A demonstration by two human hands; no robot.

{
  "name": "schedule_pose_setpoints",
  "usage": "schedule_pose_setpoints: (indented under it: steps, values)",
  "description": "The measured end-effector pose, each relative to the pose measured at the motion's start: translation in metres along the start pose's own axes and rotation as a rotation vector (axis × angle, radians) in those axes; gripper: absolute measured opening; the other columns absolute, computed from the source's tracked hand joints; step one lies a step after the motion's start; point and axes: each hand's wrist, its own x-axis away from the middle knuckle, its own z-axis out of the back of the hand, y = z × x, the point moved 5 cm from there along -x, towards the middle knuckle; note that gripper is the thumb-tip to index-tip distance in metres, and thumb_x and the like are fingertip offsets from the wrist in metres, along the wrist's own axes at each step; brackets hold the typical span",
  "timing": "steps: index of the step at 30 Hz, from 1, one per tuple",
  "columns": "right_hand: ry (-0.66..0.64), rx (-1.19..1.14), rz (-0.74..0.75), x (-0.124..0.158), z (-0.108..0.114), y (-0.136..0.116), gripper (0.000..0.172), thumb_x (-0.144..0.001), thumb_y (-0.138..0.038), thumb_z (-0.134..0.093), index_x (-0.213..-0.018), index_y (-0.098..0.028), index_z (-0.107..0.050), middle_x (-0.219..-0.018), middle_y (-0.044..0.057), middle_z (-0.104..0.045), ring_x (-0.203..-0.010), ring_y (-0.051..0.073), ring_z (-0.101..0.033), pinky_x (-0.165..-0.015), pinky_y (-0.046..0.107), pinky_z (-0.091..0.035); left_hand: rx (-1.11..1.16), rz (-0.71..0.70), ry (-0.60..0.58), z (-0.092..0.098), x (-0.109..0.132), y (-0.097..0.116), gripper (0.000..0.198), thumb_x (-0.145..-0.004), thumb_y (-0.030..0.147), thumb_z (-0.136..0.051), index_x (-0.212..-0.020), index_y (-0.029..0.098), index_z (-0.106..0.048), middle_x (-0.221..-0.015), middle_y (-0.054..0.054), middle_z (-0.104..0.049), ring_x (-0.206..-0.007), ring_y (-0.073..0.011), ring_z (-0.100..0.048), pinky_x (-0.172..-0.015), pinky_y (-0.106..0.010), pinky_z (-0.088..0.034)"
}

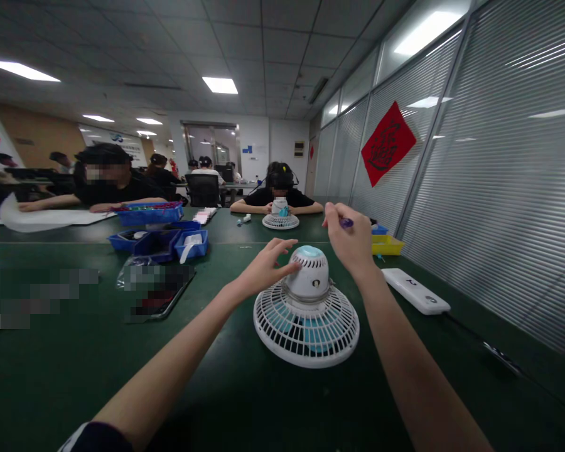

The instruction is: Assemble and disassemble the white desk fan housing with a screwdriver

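Observation:
A small white fan (pixel 307 285) lies face down on the green table, its round grille at the bottom and its motor housing pointing up, with a light-blue cap on top. Blue blades show through the grille. My left hand (pixel 268 267) is at the left side of the housing, fingers stretched and apart, the thumb against the white shell. Above and to the right of the fan, my right hand (pixel 351 238) is closed around a slim tool with a purple handle (pixel 346 222). Most of that tool is hidden in the fist, so its kind does not show.
Blue parts bins (pixel 157 242) stand at the left behind a dark phone-like device (pixel 162 295). A white power bank (pixel 417 290) with a cable lies right, near a yellow bin (pixel 387 245). Across the table a person (pixel 277 188) sits behind another fan (pixel 281 216).

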Motion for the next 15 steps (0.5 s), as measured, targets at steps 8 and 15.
schedule_pose_setpoints:
  steps: [8, 15]
  values:
    - [-0.117, 0.458, 0.373, 0.024, -0.004, 0.014, 0.032, -0.092, -0.031, -0.043, -0.072, -0.014, -0.061, -0.097, 0.016, -0.062, -0.090, 0.025, -0.052, -0.075, 0.036, -0.041, 0.034, 0.114, 0.094, 0.015, -0.005, -0.017, 0.049, -0.090, 0.050, -0.031, -0.099, 0.016, -0.065, -0.104, -0.010, -0.064, -0.097, -0.0228, -0.060, -0.076, -0.033, -0.050]
    - [-0.501, 0.227, 0.578, 0.096, 0.001, 0.029, 0.031, -0.096, -0.020, -0.035, -0.087, -0.011, -0.064, -0.092, 0.012, -0.065, -0.070, 0.014, -0.061, -0.057, 0.024, -0.051, 0.134, 0.278, 0.228, 0.023, -0.004, -0.039, 0.055, -0.086, 0.056, -0.030, -0.096, 0.015, -0.064, -0.097, -0.010, -0.067, -0.084, -0.0209, -0.062, -0.067, -0.029, -0.047]
